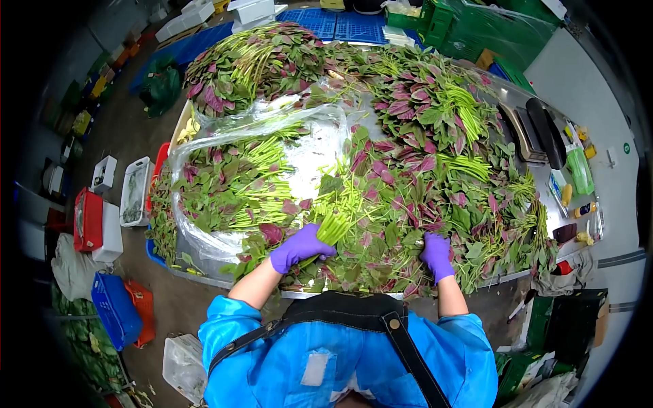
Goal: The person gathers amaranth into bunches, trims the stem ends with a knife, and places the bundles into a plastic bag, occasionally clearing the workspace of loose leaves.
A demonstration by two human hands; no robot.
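Observation:
My left hand point(300, 249), in a purple glove, is closed around a bunch of green leafy stems point(332, 228), its pale cut ends pointing up and forward. Purple-and-green amaranth leaves point(388, 224) cover the table in front of me. Among them, to the right, my right hand point(437, 256), also gloved in purple, rests low with curled fingers partly hidden by foliage. What those fingers pinch, if anything, I cannot make out. Left of centre, a clear plastic bag point(182, 160) lies spread open with rows of bunched stems point(262, 183) on it.
Large heaps of amaranth point(255, 64) stand at the table's back. A dark scale-like device point(534, 132) sits at the right, near a yellow-capped bottle point(585, 209). Blue point(115, 309) and red crates point(88, 219) stand on the floor to the left.

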